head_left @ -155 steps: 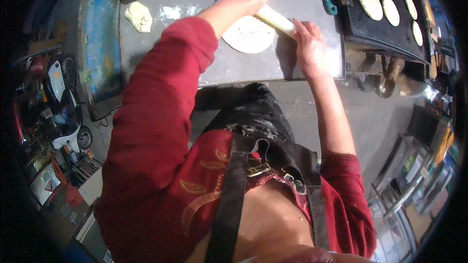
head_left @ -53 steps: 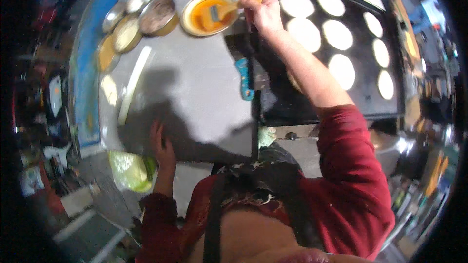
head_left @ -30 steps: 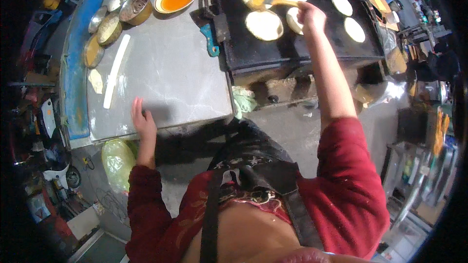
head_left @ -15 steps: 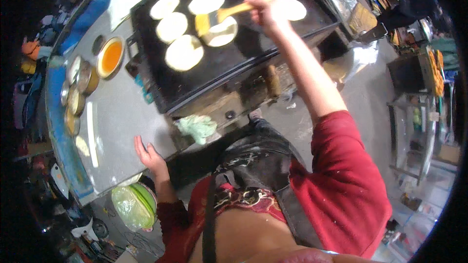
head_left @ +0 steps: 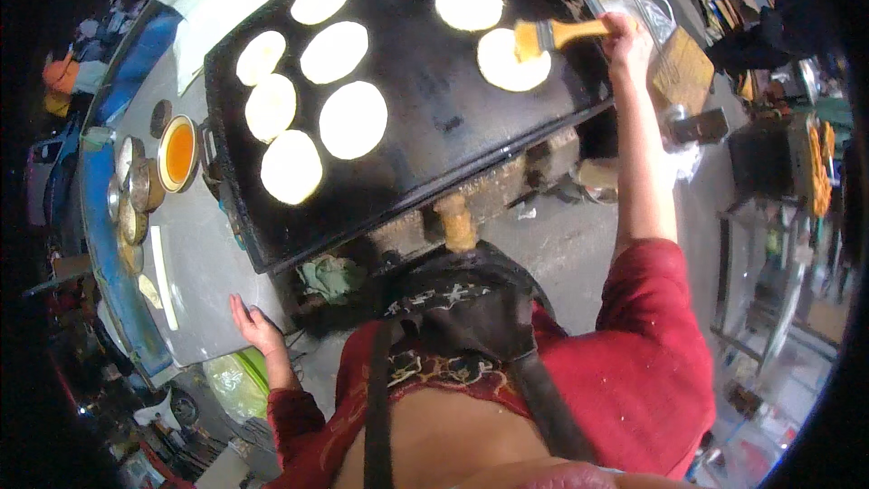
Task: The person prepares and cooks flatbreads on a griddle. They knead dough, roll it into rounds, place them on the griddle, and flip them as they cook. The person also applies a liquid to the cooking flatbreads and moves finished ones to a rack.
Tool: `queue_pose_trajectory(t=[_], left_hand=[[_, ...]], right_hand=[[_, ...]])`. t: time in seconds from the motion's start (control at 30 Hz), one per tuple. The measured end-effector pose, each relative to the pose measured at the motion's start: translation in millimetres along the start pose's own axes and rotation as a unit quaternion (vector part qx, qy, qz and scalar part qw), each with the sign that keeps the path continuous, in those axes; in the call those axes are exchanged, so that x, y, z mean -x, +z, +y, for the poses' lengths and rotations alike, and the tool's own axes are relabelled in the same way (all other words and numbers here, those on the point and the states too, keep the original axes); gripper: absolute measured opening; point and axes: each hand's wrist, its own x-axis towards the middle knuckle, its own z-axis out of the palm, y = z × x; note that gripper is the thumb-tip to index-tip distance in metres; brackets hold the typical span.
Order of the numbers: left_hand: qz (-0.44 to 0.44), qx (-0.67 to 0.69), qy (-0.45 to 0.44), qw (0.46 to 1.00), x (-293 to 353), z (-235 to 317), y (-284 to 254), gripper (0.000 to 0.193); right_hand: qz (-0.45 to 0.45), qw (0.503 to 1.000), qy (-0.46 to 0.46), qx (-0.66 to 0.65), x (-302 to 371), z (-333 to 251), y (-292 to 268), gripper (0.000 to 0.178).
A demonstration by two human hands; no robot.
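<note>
"Gripping what, that right hand (head_left: 626, 41)?"

"A wooden-handled brush (head_left: 550, 33), fingers closed around the handle's end, between 1 and 2 o'clock from the view's centre. The bristles lie over a pale dough round (head_left: 503, 75) at 1 o'clock, hiding part of its upper right."

"What's under that?"

"A black griddle (head_left: 425, 118), with 8 other rounds (head_left: 354, 120): 2 toward 12 o'clock, 6 between 9 and 11."

"Any containers?"

"A pale-rimmed bowl (head_left: 161, 156) between 9 and 10 o'clock holds orange liquid (head_left: 181, 149). Beyond it, near 9 o'clock, smaller metal bowls (head_left: 156, 186) crowd together on the grey table (head_left: 213, 267); their contents are too small to tell."

"And the left hand (head_left: 257, 330)?"

"At 8 o'clock, fingers loosely spread, near the table's edge. I can't tell whether it touches. A white rolling pin (head_left: 164, 276) lies further left."

"What's hard to make out?"

"The pale cloth (head_left: 235, 0) between 10 and 11 o'clock is cut off above. The plastic bag (head_left: 233, 387), between 7 and 8, is partly hidden by the table's edge."
</note>
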Motion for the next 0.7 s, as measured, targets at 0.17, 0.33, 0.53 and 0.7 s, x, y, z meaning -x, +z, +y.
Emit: queue_pose_trajectory(t=[0.17, 0.33, 0.53, 0.7], left_hand=[[-0.001, 0.000, -0.022, 1.000, 0.8, 5.4, -2.3, 0.045], [-0.008, 0.000, -0.028, 1.000, 3.0, 6.8, -4.8, 0.045], [0.024, 0.013, 0.015, 1.000, 4.8, 13.4, -3.6, 0.045], [0.032, 0.029, -0.050, 0.998, 6.6, 15.1, -2.2, 0.043]], right_hand=[[-0.017, 0.997, 0.060, 0.054, -21.2, 16.6, 75.9, 0.020], [-0.102, 0.992, 0.072, 0.010, -26.8, 18.8, 103.4, 0.019], [-0.090, 0.988, 0.097, -0.080, -79.8, 30.6, 163.2, 0.019], [-0.033, 0.980, 0.192, -0.039, -128.3, 72.0, 181.3, 0.019]])
